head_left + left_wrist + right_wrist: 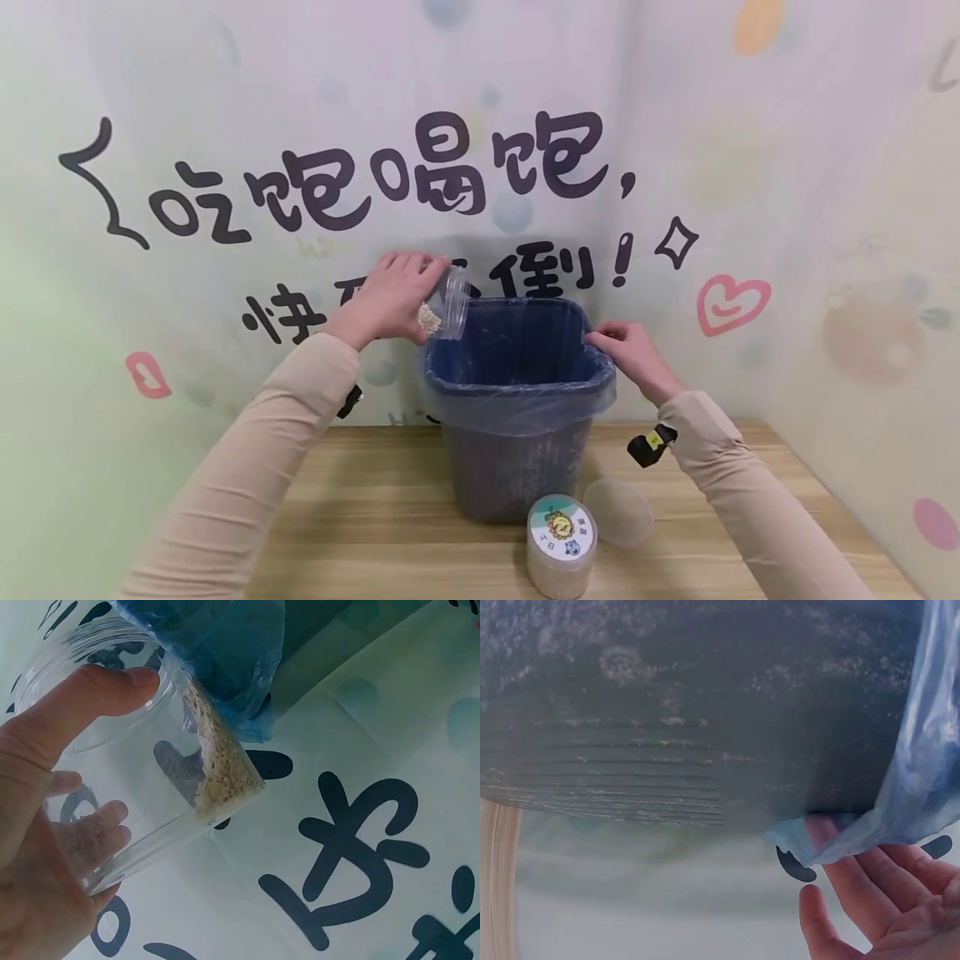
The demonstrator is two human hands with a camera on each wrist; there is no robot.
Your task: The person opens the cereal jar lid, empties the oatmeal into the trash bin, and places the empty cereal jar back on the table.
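A pale wall [825,208] printed with black characters and pink hearts stands behind a wood-grained bench [360,500]. On the bench sits a grey-blue bin [510,475], upright, with a translucent liner [517,412] folded down over its rim. The left hand [393,287], above the bin's left edge, has its fingers curled round a clear jar, its thumb along the jar's side. At the opposite edge, the right hand [633,354] pinches the liner between thumb and forefinger; in the right wrist view its lower fingers are fairly straight, one fingertip showing through the liner's edge. The clear jar [455,304] is tipped, its threaded mouth turned toward the bin's opening. Near the bin's foot stands a lidded jar [561,546] with a flower picture on top, and just beside it a thin clear disc [622,512] lies on the bench. Pale flakes [225,772] are heaped against the tipped jar's wall, near its base.
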